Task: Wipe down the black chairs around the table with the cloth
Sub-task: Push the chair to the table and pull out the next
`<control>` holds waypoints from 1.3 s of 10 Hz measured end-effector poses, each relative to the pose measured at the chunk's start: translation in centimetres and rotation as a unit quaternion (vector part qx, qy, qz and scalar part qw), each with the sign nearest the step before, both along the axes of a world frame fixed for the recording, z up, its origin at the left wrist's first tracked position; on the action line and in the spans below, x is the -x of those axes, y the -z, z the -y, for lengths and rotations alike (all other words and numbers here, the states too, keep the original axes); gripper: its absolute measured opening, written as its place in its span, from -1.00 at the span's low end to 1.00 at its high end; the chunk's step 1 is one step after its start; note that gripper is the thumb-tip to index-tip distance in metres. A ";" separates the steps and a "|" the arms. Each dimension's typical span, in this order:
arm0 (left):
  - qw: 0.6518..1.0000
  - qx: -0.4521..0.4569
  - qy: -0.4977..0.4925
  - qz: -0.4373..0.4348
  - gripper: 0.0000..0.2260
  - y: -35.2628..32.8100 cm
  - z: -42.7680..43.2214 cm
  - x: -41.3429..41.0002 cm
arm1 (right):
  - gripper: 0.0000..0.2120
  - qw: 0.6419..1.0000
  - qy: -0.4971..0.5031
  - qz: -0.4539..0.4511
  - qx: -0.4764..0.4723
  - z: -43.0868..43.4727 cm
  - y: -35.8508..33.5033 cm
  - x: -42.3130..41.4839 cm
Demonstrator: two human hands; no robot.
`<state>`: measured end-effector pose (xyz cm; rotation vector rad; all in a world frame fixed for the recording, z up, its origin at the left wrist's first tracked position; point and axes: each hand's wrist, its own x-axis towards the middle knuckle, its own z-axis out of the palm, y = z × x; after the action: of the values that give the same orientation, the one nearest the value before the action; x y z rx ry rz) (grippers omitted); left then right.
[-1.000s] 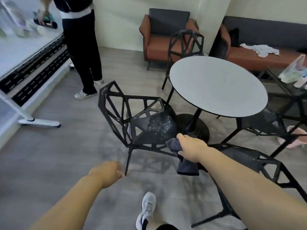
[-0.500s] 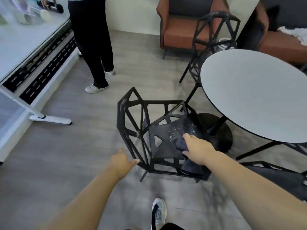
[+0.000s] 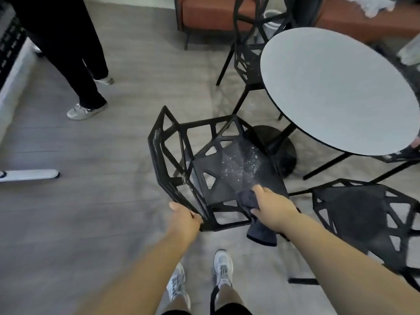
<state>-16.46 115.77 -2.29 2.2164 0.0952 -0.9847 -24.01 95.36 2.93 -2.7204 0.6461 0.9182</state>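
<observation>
Grey wood-pattern flooring (image 3: 91,223) lies underfoot, with the worker's pale trainers (image 3: 223,267) planted just behind the nearest black chair (image 3: 227,185). Left hand (image 3: 184,218) is clenched round the lower near corner of that chair's open lattice frame, bracing it. Right hand (image 3: 272,208) grasps a dark cloth (image 3: 261,234), which is bunched under the fingers at the front edge of the seat, with a loose tail hanging down past the rim. White specks (image 3: 243,162) are scattered over the middle and far side of the seat panel, just ahead of the cloth. None appears wiped yet, so I judge this chair to be at the start of its pass. Hazards noted: the seat has triangular cut-outs, and a forward sweep may push residue through them onto the floor rather than lift it. The hanging tail may catch on the angular struts. A hard stroke could skid the chair toward the table base (image 3: 284,144) if the bracing hand slips. A second black chair (image 3: 354,212) stands just beside on the right, its seat showing no specks that I can make out. Beyond is the round grey table (image 3: 336,87), with a third chair (image 3: 247,57) behind it and another person's dark-trousered legs (image 3: 75,53) well apart at the left.
</observation>
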 end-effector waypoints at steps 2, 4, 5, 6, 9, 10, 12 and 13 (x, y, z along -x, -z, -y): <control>1.000 0.007 -0.026 -0.005 -0.48 -1.2 -2.5 -0.7 | -0.64 1.000 0.010 0.006 -0.009 -2.7 0.4 0.5; 0.990 0.072 -0.121 0.033 -0.58 -1.1 -5.4 1.7 | -0.64 1.000 -0.021 0.021 -0.005 -4.5 0.9 1.3; 0.973 0.108 -0.188 0.072 -0.88 -0.3 -5.6 4.1 | -0.63 0.998 -0.046 0.030 -0.011 -5.0 1.5 2.3; 0.974 0.087 -0.191 0.082 -0.82 -0.2 -5.5 5.1 | -0.62 0.997 -0.066 0.027 -0.015 -5.0 2.1 3.7; 0.965 0.053 -0.240 0.091 -0.86 0.7 -8.4 9.1 | -0.66 0.996 -0.081 -0.035 0.004 -4.6 3.1 7.8; 0.977 0.033 -0.197 0.077 -0.85 0.5 -11.3 8.4 | -0.66 0.997 -0.073 -0.037 0.010 -5.9 3.0 6.8; 0.993 -0.018 -0.090 0.068 -0.75 0.4 -15.9 3.5 | -0.64 0.997 -0.069 -0.022 -0.013 -10.1 3.1 2.4; 0.996 -0.040 -0.028 0.069 -0.78 0.4 -16.8 0.4 | -0.65 0.998 -0.064 -0.014 -0.024 -11.6 3.1 0.3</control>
<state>-16.90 132.59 -2.71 2.3360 0.1343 -0.8071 -24.34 106.91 -0.12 -2.7383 0.4520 0.9881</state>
